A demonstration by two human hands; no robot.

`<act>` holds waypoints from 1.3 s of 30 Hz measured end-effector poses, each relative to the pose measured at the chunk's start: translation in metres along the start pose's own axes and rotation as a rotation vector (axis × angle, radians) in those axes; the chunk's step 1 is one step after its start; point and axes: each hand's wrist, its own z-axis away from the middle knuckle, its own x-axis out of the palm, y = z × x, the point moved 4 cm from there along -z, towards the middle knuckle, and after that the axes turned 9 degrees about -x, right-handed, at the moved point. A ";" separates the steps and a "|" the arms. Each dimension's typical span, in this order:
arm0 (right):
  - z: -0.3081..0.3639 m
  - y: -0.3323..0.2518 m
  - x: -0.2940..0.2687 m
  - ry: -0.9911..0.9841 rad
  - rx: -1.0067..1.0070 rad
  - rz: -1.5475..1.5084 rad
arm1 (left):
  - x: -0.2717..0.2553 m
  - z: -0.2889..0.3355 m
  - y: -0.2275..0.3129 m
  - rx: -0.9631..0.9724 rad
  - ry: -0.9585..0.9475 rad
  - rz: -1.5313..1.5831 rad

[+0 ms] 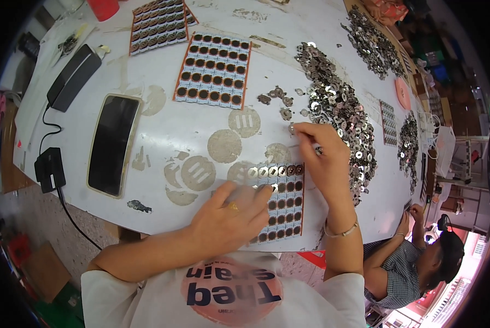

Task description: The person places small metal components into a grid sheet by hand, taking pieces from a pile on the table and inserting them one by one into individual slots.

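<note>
A sheet of round brown patches with orange edges (284,203) lies at the near edge of the white table (168,128). My left hand (231,213) rests flat on that sheet, fingers spread, one fingertip on a shiny disc (266,187) in its second row. My right hand (324,158) is just beyond the sheet, thumb and forefinger pinched on a small silver metal disc (292,129). A big heap of the same silver discs (340,109) lies right of that hand.
Two more patch sheets (215,68) (158,23) lie farther back. A black phone (113,143), a power bank (72,76) and a charger with cable (50,168) sit at left. More disc piles (373,44) (408,143) are at right. Another person (414,262) sits low right.
</note>
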 end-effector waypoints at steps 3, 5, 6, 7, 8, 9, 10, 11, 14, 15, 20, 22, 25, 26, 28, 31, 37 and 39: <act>0.012 0.007 -0.006 0.022 0.103 -0.113 | 0.002 0.001 0.001 -0.003 0.000 0.023; 0.010 0.003 -0.008 -0.048 -0.038 0.119 | 0.003 -0.005 0.001 0.015 -0.022 0.011; 0.006 0.005 -0.006 -0.041 -0.032 0.124 | 0.005 -0.009 0.001 0.026 -0.022 0.011; 0.001 0.003 -0.001 -0.052 -0.108 0.169 | 0.005 -0.008 0.001 0.022 -0.028 0.015; -0.005 0.002 0.003 -0.064 -0.187 0.213 | 0.005 -0.008 0.000 0.015 -0.032 0.017; -0.008 0.005 0.008 -0.056 -0.205 0.218 | 0.007 -0.007 0.000 0.016 -0.034 0.007; -0.010 0.006 0.009 -0.045 -0.222 0.212 | 0.007 -0.005 0.000 0.016 -0.021 0.008; -0.013 0.010 0.009 -0.050 -0.199 0.200 | 0.005 -0.004 -0.003 0.003 -0.003 -0.018; -0.011 0.004 0.003 -0.005 -0.112 0.017 | 0.004 0.003 0.002 0.083 0.016 -0.003; -0.006 -0.004 -0.005 0.064 -0.050 -0.047 | 0.011 0.004 0.006 0.115 0.034 -0.051; 0.067 -0.005 -0.027 -0.053 0.152 -0.486 | 0.025 -0.009 0.019 0.097 0.138 0.120; 0.088 -0.001 -0.007 -0.002 0.499 -0.637 | 0.028 -0.013 0.020 0.052 0.055 0.125; 0.075 -0.036 -0.003 -0.124 0.574 -0.785 | 0.040 -0.011 0.019 0.170 0.355 0.110; 0.078 -0.029 0.002 -0.143 0.549 -0.796 | 0.045 -0.011 0.018 0.200 0.374 0.172; 0.085 -0.016 0.007 -0.174 0.399 -0.791 | 0.049 -0.012 0.015 0.223 0.390 0.218; 0.080 -0.007 0.008 -0.245 0.471 -0.798 | 0.052 -0.018 0.016 0.248 0.413 0.199; 0.092 0.022 0.018 -0.259 0.538 -0.691 | 0.053 -0.022 0.012 0.301 0.437 0.208; 0.095 0.021 0.019 -0.254 0.571 -0.697 | 0.051 -0.022 0.012 0.312 0.438 0.240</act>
